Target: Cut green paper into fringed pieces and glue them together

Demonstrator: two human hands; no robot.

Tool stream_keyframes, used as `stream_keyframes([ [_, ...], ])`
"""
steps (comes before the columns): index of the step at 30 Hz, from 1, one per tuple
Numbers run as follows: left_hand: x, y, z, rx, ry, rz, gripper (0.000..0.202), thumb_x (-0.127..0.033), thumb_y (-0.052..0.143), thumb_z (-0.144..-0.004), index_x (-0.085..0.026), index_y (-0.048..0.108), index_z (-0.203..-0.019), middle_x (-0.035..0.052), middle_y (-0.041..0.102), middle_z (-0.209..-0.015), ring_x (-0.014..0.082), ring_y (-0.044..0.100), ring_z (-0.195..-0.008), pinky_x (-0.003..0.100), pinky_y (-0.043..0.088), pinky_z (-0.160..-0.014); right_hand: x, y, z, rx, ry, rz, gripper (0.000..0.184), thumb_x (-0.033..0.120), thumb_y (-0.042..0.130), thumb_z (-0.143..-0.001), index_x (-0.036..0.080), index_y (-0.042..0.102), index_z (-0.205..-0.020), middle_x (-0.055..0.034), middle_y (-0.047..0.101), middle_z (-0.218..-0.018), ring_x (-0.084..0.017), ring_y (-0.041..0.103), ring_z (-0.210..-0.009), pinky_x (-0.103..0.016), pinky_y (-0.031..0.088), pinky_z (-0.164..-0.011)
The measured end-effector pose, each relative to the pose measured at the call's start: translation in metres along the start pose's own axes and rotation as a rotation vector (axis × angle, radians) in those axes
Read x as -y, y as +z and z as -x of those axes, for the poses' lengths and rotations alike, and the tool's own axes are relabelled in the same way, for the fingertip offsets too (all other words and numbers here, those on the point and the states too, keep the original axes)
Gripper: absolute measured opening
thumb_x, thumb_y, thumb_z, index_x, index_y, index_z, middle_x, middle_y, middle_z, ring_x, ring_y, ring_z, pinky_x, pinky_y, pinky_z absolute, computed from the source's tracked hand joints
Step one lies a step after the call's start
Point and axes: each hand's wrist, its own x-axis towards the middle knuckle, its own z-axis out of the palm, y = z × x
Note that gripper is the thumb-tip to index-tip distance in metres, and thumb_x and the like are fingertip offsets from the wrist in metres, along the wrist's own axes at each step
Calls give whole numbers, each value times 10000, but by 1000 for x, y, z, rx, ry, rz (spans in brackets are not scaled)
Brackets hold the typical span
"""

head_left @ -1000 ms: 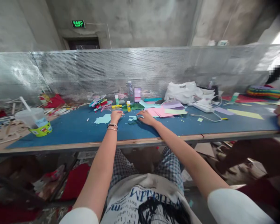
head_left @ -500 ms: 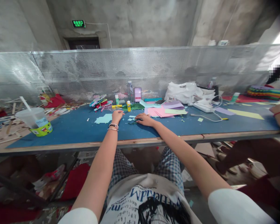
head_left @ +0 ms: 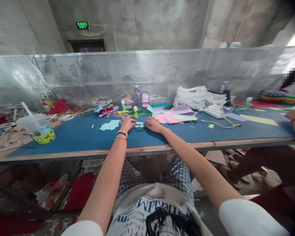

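Likely flimsy; edge-pinch blue scraps (head_left: 139, 125) nearside of upright yellow glue stick (head_left: 135, 112). Can't tell hold of half-curled left hand (head_left: 127, 124), right hand (head_left: 154, 125).

Wall sign (head_left: 82, 25) reads EXIT; shirt lettering (head_left: 153, 204) unclear.

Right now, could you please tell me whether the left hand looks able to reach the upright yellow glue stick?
Probably yes: the yellow glue stick stands just beyond the left hand, and no object visibly blocks the way between them.
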Motion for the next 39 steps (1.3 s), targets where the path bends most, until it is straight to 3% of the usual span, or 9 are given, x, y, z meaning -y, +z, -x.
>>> stream_keyframes([
  [3,3,-1,0,51,-39,-14,407,-607,631,-653,-346,713,-955,10,386,-1429,388,242,-1293,525,242,-1006,1,-1,0,5,6,-3,255,274,469,-851,221,611,-1056,-95,547,-1180,-268,436,-1100,-434,349,-877],
  [10,-1,-1,0,114,-99,37,370,-548,695,-612,-298,722,-884,46,380,-1433,392,223,-1314,537,195,-1032,0,-1,-1,7,8,-21,236,259,502,-835,217,621,-1035,-103,546,-1159,-270,440,-1091,-458,345,-897],
  [17,-2,6,-5,28,-49,172,263,-415,778,-519,-241,725,-708,51,506,-1332,365,331,-1249,425,323,-968,-2,1,-1,-17,-12,-38,233,234,513,-823,216,619,-1029,-103,547,-1145,-262,452,-1085,-448,355,-899],
  [19,-6,6,-7,-8,1,223,224,-401,750,-561,-220,715,-688,65,584,-1228,328,404,-1186,385,357,-927,-2,1,-2,-43,-15,-47,269,227,515,-819,214,591,-1076,-104,538,-1169,-261,449,-1091,-444,358,-894],
  [22,-13,7,-9,-5,123,310,272,-433,614,-711,-178,685,-649,67,677,-891,239,545,-948,318,404,-822,-3,2,-3,-132,-23,-72,364,233,544,-802,197,520,-1163,-108,531,-1190,-262,449,-1090,-433,366,-879],
  [24,-19,8,-10,40,163,352,367,-456,517,-780,-154,665,-631,42,636,-675,198,563,-774,299,415,-748,-4,3,-4,-211,-47,-92,399,236,569,-786,183,493,-1174,-103,543,-1164,-252,461,-1066,-414,372,-874],
  [26,-24,10,-10,94,176,424,414,-478,469,-805,-141,667,-667,28,604,-608,180,558,-702,289,414,-703,-5,3,-6,-282,-78,-115,368,243,575,-783,169,499,-1135,-97,557,-1113,-235,478,-1024,-388,378,-869],
  [32,-35,11,0,364,150,746,465,-561,477,-788,-131,652,-826,80,677,-797,185,623,-800,257,429,-678,-7,1,-8,-312,-153,-164,237,199,557,-762,169,526,-995,-82,547,-996,-204,492,-936,-340,402,-840],
  [39,-42,10,4,426,74,859,420,-491,424,-836,-150,644,-946,79,692,-919,176,629,-842,267,439,-710,-6,3,-8,-297,-145,-222,312,167,568,-702,177,509,-1008,-73,539,-1011,-194,498,-945,-324,415,-822],
])
